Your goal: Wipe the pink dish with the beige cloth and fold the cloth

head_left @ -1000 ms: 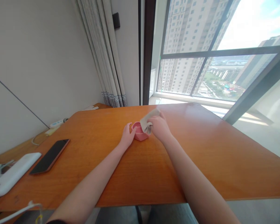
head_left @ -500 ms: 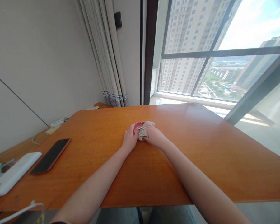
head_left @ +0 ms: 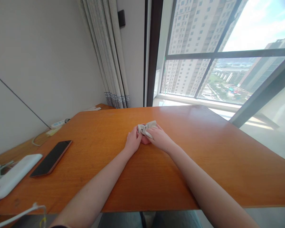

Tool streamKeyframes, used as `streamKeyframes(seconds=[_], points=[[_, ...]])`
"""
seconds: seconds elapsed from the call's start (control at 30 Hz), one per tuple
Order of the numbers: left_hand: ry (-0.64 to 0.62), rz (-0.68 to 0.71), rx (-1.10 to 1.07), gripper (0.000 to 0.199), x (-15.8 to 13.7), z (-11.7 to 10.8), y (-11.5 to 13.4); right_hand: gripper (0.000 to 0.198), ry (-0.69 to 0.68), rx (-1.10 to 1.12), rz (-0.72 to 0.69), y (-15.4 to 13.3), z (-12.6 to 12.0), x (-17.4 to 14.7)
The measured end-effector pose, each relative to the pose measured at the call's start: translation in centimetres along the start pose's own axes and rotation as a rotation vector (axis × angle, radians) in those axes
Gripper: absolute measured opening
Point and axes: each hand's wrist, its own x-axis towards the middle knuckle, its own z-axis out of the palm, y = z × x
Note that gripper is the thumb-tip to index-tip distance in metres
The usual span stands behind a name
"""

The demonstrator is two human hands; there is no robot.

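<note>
A small pink bowl point(head_left: 145, 140) stands on the wooden table, mostly covered by a cloth and my hands. My left hand point(head_left: 133, 139) grips the bowl's left side, its thumb toward the near rim. In my right hand point(head_left: 159, 136) is a light grey cloth point(head_left: 146, 128), bunched up and pressed over the top of the bowl. The fingertips of my right hand are partly hidden behind the cloth.
On the left of the table point(head_left: 97, 186) lie a dark phone point(head_left: 52, 157) and a long white device point(head_left: 15, 175). A white cable point(head_left: 21, 215) crosses the near left corner. A power strip point(head_left: 58, 123) sits by the wall.
My right hand has moved the cloth from the bowl's near rim to its far side, so the bowl's near side now shows. My left hand has stayed in place.
</note>
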Motion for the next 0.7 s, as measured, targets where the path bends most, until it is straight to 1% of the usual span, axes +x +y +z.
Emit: streamKeyframes(seconds=[0.07, 0.13, 0.23, 0.33, 0.47, 0.53, 0.6, 0.63, 0.7], points=[[0.011, 0.019, 0.024, 0.039, 0.0, 0.2, -0.1, 0.028, -0.006, -0.018, 0.001, 0.0, 0.1, -0.1], [0.029, -0.002, 0.052, 0.041, 0.1, 0.5, -0.5, 0.033, -0.021, -0.022, 0.011, 0.0, 0.5, -0.1], [0.04, -0.024, 0.047, 0.044, 0.3, 1.0, -1.2, 0.027, -0.056, -0.035, 0.048, 0.0, 1.0, 0.2], [0.03, -0.011, -0.059, 0.045, 0.5, 1.2, -1.9, 0.024, -0.083, -0.065, 0.071, 0.2, 1.2, 0.5], [-0.017, -0.002, -0.281, 0.047, 0.9, 1.1, -2.4, 0.025, -0.099, -0.087, 0.063, 0.5, 1.2, 0.6], [0.017, -0.035, -0.42, 0.048, 0.9, 1.1, -2.1, 0.027, -0.066, -0.086, 0.05, 0.6, 1.5, 0.6], [0.079, -0.129, -0.629, 0.054, 0.6, 1.3, -1.3, 0.026, 0.016, -0.084, 0.024, 0.4, 1.9, 0.6], [0.088, -0.199, -0.764, 0.057, 0.4, 1.5, -0.7, 0.023, 0.07, -0.091, 0.015, 0.2, 2.2, 0.6], [0.065, -0.355, -1.043, 0.059, -0.3, 1.8, 0.6, 0.015, 0.175, -0.11, 0.007, -0.3, 2.8, 0.6]])
